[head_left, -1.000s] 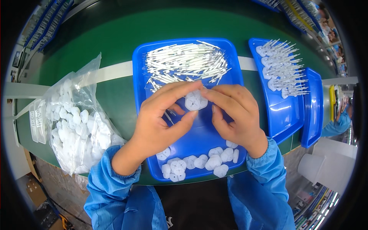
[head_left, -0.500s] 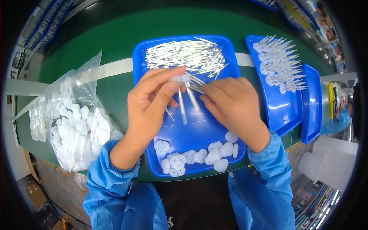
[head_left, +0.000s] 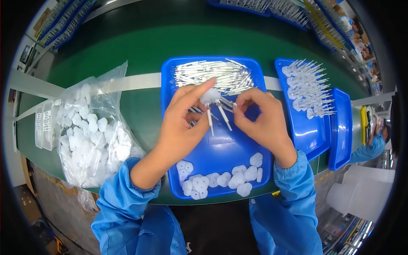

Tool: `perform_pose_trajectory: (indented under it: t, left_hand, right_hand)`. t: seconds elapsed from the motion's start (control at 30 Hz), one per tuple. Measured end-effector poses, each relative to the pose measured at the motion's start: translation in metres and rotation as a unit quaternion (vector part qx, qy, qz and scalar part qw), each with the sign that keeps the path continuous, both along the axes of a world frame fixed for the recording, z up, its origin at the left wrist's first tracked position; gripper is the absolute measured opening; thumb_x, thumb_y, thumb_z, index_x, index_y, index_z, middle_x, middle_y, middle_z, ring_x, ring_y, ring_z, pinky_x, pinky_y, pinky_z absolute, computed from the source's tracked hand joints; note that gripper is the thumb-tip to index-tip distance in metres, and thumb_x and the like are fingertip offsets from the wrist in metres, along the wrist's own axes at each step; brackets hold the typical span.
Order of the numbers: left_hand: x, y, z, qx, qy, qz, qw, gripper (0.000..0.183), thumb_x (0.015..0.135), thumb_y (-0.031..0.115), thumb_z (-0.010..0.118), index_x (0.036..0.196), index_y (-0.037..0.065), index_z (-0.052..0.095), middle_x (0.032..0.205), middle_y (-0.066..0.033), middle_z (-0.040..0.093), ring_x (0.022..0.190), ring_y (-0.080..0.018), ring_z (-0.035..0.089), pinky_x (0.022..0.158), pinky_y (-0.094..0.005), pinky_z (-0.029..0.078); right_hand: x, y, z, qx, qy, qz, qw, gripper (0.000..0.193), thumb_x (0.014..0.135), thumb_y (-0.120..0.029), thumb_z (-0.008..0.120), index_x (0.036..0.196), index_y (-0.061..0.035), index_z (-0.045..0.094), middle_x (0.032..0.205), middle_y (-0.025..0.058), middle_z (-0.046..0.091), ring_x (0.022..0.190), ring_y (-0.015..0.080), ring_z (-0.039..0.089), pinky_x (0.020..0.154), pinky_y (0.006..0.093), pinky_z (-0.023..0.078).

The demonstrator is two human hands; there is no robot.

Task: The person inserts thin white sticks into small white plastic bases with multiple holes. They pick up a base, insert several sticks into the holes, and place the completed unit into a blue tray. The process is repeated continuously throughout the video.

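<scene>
Over a blue tray, my left hand grips a translucent white lobed plastic disc between its fingers. Thin white sticks hang down from that disc, and a few more show by the left palm. Close on the right, the fingertips of my right hand are pinched on the end of a white stick. How far the stick reaches into the disc I cannot tell. A heap of loose white sticks covers the tray's far end. Several loose lobed discs lie along its near end.
At left, a clear plastic bag bulges with more white discs. A second blue tray at right carries rows of discs with sticks standing in them, beside another blue tray. More loaded trays stand at the far edge of the green table.
My right hand has drawn slightly away from the disc, its fingertips now pinched together. The left hand has tilted the disc, and the whole view has shifted a little.
</scene>
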State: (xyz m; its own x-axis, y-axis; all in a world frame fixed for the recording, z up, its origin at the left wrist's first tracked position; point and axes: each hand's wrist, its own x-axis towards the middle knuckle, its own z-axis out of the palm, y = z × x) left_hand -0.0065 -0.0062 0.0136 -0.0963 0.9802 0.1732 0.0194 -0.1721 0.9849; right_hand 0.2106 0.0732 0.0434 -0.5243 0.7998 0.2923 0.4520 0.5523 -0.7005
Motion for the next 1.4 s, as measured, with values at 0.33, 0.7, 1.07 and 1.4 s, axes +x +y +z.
perform_pose_trajectory:
  t: [0.33, 0.7, 1.07, 1.4]
  left_hand:
    - [0.001, -0.003, 0.003, -0.002, 0.016, 0.018, 1.000, 0.059, 0.092, -0.013, 0.071, 0.147, 0.007, 0.073, 0.121, -0.0071, 0.063, 0.107, -0.0121, 0.066, 0.082, -0.0230, 0.064]
    - [-0.005, -0.002, 0.000, 0.022, 0.029, 0.002, 0.999, 0.050, 0.098, -0.018, 0.064, 0.144, -0.002, 0.072, 0.135, -0.0097, 0.063, 0.126, -0.0185, 0.069, 0.095, -0.0271, 0.066]
    - [-0.004, -0.003, -0.001, -0.015, 0.041, -0.030, 0.999, 0.047, 0.099, -0.015, 0.066, 0.141, 0.002, 0.077, 0.136, -0.0145, 0.075, 0.113, -0.0186, 0.076, 0.092, -0.0285, 0.065]
    - [0.003, -0.008, 0.006, 0.048, 0.213, 0.023, 0.976, 0.048, 0.091, -0.008, 0.078, 0.136, 0.009, 0.083, 0.100, -0.0171, 0.083, 0.076, -0.0222, 0.077, 0.074, -0.0325, 0.061]
  right_hand:
    - [-0.002, -0.014, -0.013, -0.003, 0.075, 0.010, 0.997, 0.020, 0.085, -0.008, 0.093, 0.103, -0.0094, 0.085, 0.084, 0.0035, 0.079, 0.067, 0.0161, 0.069, 0.067, 0.0320, 0.053]
    - [0.002, -0.014, -0.011, 0.018, 0.064, 0.015, 0.998, 0.016, 0.087, -0.010, 0.092, 0.102, -0.0094, 0.087, 0.078, 0.0047, 0.079, 0.062, 0.0167, 0.069, 0.061, 0.0313, 0.051]
    - [-0.002, -0.017, -0.006, -0.010, 0.045, -0.004, 0.999, 0.011, 0.091, -0.012, 0.090, 0.097, -0.0056, 0.084, 0.073, 0.0058, 0.077, 0.060, 0.0163, 0.070, 0.061, 0.0317, 0.052]
    - [-0.007, -0.024, -0.008, 0.186, -0.037, -0.033, 0.981, 0.009, 0.092, -0.017, 0.089, 0.091, -0.0110, 0.082, 0.071, 0.0021, 0.075, 0.058, 0.0203, 0.067, 0.067, 0.0375, 0.044]
